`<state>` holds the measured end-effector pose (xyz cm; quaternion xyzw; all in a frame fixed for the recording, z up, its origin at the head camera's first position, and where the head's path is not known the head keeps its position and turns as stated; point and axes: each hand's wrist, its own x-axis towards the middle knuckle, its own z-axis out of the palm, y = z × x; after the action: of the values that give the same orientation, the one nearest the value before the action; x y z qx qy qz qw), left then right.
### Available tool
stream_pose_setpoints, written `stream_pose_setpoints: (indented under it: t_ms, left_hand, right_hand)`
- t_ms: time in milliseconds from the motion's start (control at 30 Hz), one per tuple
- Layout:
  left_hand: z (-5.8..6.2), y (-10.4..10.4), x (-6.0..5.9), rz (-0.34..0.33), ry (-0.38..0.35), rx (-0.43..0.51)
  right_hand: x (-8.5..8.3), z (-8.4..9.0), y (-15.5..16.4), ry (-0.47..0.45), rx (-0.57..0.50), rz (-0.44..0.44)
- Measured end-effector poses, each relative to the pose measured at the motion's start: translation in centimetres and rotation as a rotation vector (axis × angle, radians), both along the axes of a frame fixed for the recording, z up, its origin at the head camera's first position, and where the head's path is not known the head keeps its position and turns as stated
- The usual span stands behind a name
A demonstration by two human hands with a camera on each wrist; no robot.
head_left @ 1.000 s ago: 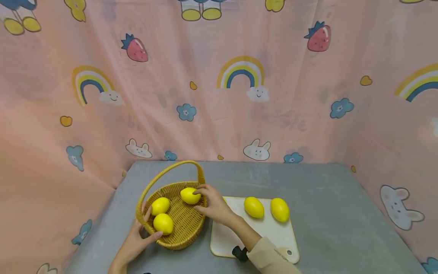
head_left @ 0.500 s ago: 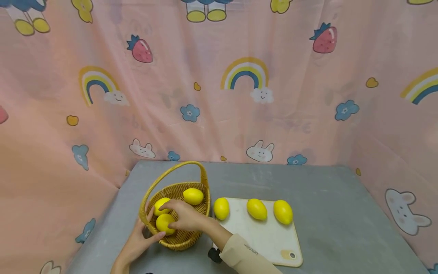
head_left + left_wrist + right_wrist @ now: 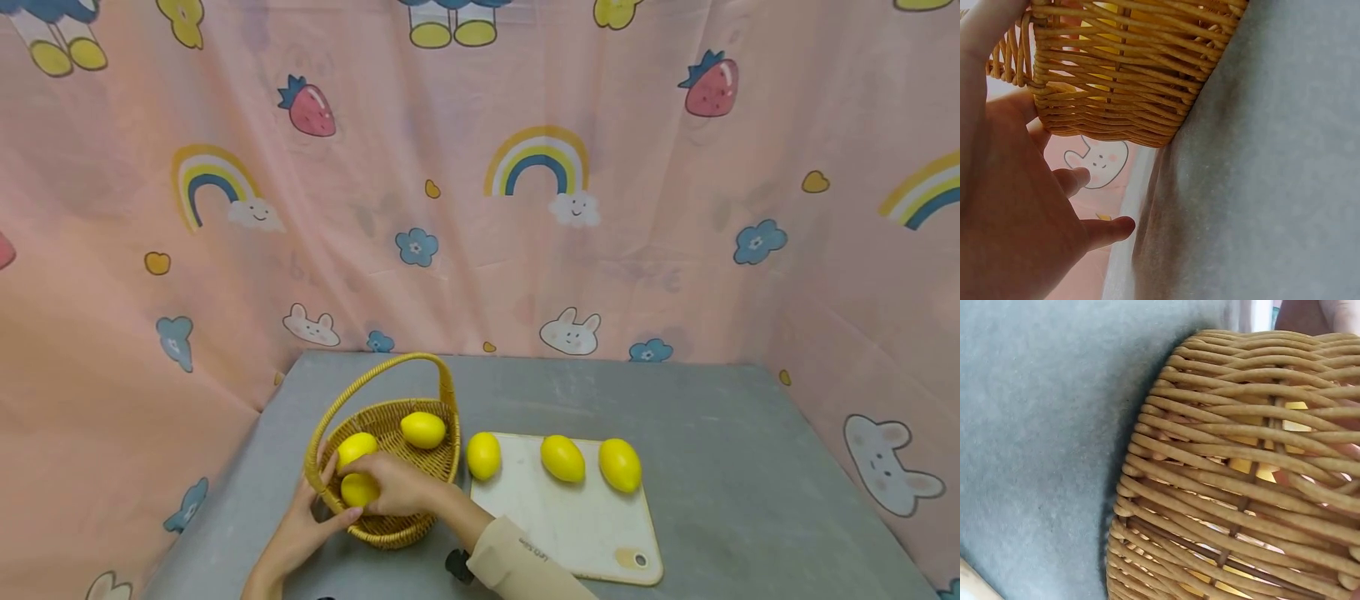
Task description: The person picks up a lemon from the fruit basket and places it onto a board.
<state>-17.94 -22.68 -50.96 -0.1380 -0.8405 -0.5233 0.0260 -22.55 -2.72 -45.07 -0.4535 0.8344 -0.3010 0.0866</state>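
A wicker basket (image 3: 390, 533) with a tall arched handle stands on the grey table, two lemons inside its left part and a third lemon (image 3: 423, 430) at its back right. My left hand (image 3: 297, 531) holds the basket's left rim, thumb over the front edge. In the left wrist view its lower fingers (image 3: 1107, 231) stick out beside the basket's woven wall (image 3: 1122, 81). Reaching into the basket, my right hand (image 3: 397, 485) grips the front lemon (image 3: 358, 490), fingers over its top. The rear-left lemon (image 3: 357, 447) lies right behind those fingers. Basket weave (image 3: 1229, 469) hides most of the right hand in its wrist view.
To the basket's right lies a white cutting board (image 3: 562, 533) with three lemons in a row along its far edge: left (image 3: 483, 456), middle (image 3: 562, 458) and right (image 3: 620, 465). A pink printed curtain (image 3: 480, 275) surrounds the grey table (image 3: 750, 483).
My right hand has left the lemon at the basket's back right, moved left and forward, and closed on the front-left lemon. The left hand stays on the rim.
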Motion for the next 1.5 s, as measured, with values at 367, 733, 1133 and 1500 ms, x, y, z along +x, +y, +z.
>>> stream_pose_setpoints:
  t_ms: [367,733,1133,1500]
  left_hand:
    - [0.1,0.0,0.1,-0.007,0.004,-0.004]
    - [0.0,0.0,0.3,0.002,-0.002,0.002]
    - [0.2,-0.1,0.2,-0.02,0.045,0.017]
    - [0.1,0.1,0.3,-0.014,0.037,0.026]
  right_hand:
    - [0.2,-0.2,0.4,-0.094,0.018,-0.042]
    - [0.9,-0.7,0.5,-0.093,0.072,-0.031]
    - [0.9,1.4,4.9,-0.152,-0.334,-0.145]
    - [3.3,5.7,14.6,-0.285,-0.575,-0.27]
